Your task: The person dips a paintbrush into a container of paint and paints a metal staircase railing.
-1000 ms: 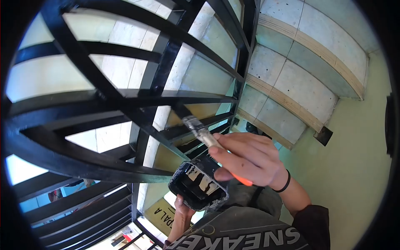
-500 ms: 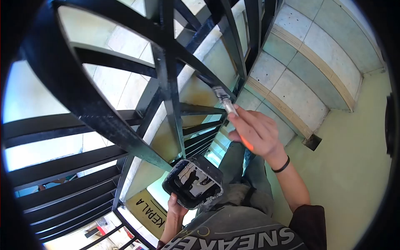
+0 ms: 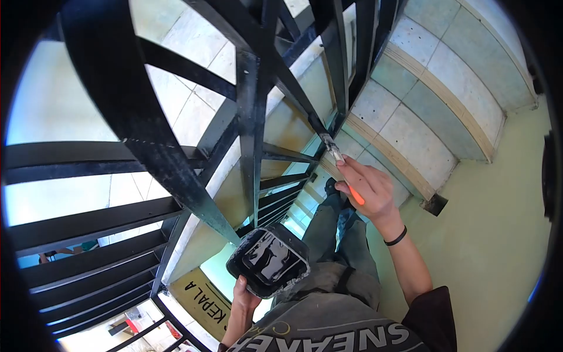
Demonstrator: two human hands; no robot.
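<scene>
My right hand (image 3: 369,190) is closed on a paintbrush (image 3: 332,148) with an orange handle end. The brush's dark, paint-covered bristles touch or nearly touch a black bar of the metal railing (image 3: 252,111), right of the picture's middle. Lower down, my left hand (image 3: 245,294) grips a black square paint container (image 3: 270,261) by its near side. The container is smeared with paint at its rim, and glossy dark paint with pale reflections shows inside. A curved railing bar (image 3: 170,170) runs down toward the container, its lower end duller and greenish.
Tiled stairs (image 3: 404,132) with ribbed tan edges rise at the upper right, beside a pale green wall (image 3: 487,234). A dark square opening (image 3: 434,205) sits at the wall's base. A yellow sign (image 3: 202,302) reading "KEPALA" is at the lower left.
My right hand and the brush have moved right and away from the container, with the bristles now farther along the railing. The view has shifted over the railing. The container stays in my left hand.
</scene>
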